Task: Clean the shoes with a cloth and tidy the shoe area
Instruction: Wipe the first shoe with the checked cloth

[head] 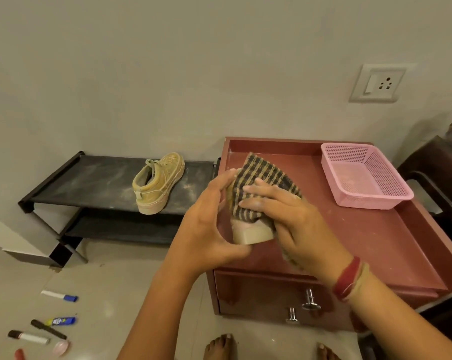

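**Grip on the shoe, head view.** The left hand (206, 219) curled round the heel end of the tan shoe (251, 233), with the thumb under the sole. The right hand (279, 211) lay with fingers fairly straight on the checked cloth (266, 175), pressing it against the upper. Both were held over the near-left part of the red cabinet top (362, 242); we could not tell whether the shoe touched it. We judged the shoe light, stiff in the sole and softer above, and best taken at the heel. The cloth looked limp and likely to slide unless pressed. Right of the grip and beyond it stood a pink basket (362, 175), near the cabinet's raised rim. Left of the grip, a second shoe (158, 181) stood on the dusty rack (90, 183). We judged the open room to lie toward us and to the left.
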The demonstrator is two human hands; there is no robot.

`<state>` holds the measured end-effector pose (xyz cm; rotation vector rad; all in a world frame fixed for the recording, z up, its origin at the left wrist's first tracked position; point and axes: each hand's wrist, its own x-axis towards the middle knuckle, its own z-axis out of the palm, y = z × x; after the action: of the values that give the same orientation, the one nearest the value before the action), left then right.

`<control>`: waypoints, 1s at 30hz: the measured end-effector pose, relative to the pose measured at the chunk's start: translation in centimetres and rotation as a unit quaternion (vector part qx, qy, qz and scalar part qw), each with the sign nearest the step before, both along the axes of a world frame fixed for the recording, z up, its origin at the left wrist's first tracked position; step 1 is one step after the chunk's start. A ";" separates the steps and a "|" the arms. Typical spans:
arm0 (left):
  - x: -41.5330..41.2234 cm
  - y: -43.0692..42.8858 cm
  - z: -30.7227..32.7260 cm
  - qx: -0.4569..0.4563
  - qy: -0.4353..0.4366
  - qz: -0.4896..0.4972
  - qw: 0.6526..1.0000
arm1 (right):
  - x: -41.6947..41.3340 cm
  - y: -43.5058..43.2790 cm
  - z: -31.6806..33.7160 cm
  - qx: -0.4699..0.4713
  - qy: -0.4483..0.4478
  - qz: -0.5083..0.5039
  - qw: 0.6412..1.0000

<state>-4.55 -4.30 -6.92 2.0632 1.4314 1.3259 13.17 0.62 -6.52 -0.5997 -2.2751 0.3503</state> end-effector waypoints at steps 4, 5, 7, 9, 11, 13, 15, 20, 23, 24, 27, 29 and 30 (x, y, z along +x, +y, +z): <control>-0.7 0.0 -0.4 0.000 0.080 0.022 0.997 | -0.1 1.2 0.1 -0.050 0.100 -0.025 0.993; -1.2 -0.3 -0.6 -0.005 0.098 0.031 0.995 | 0.1 1.8 -0.2 -0.103 0.160 -0.045 0.981; -1.9 -0.8 -0.9 -0.012 0.115 0.057 0.992 | 0.9 3.6 -0.8 -0.209 0.277 -0.108 0.932; -2.2 -1.0 -1.1 -0.018 0.112 0.082 0.990 | 1.4 5.0 -1.2 -0.239 0.305 -0.162 0.907; -2.3 -1.0 -1.3 -0.024 0.098 0.100 0.990 | 0.8 5.2 -1.6 -0.238 0.281 -0.167 0.915; -2.0 -1.0 -1.3 -0.026 0.088 0.121 0.988 | -0.6 4.6 -1.7 -0.220 0.244 -0.156 0.932; -1.7 -0.8 -1.4 -0.028 0.091 0.144 0.985 | -2.3 4.0 -1.7 -0.202 0.214 -0.130 0.947; -2.8 -0.9 -2.1 -0.026 0.040 0.150 0.988 | -4.8 1.9 -1.4 -0.099 0.064 0.010 0.993; -3.8 -1.1 -2.4 0.004 0.067 0.124 0.990 | -4.5 1.7 -2.7 -0.080 -0.008 0.033 0.996; -3.8 -1.0 -2.4 0.012 0.080 0.116 0.990 | -4.4 1.8 -2.8 -0.115 0.017 0.024 0.993; -3.6 -0.3 -2.5 0.022 0.101 0.119 0.987 | -4.4 2.1 -2.3 -0.200 0.081 -0.015 0.976; -3.8 -0.2 -2.6 0.012 0.094 0.121 0.988 | -4.5 1.6 -1.9 -0.189 0.062 -0.009 0.980; -3.9 -0.3 -2.7 0.005 0.090 0.119 0.989 | -4.6 1.1 -2.1 -0.151 0.026 0.010 0.988</control>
<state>-8.49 -4.64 -9.65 2.1174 1.7988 1.2588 8.56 1.73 -8.61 -0.7118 -2.1939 0.7218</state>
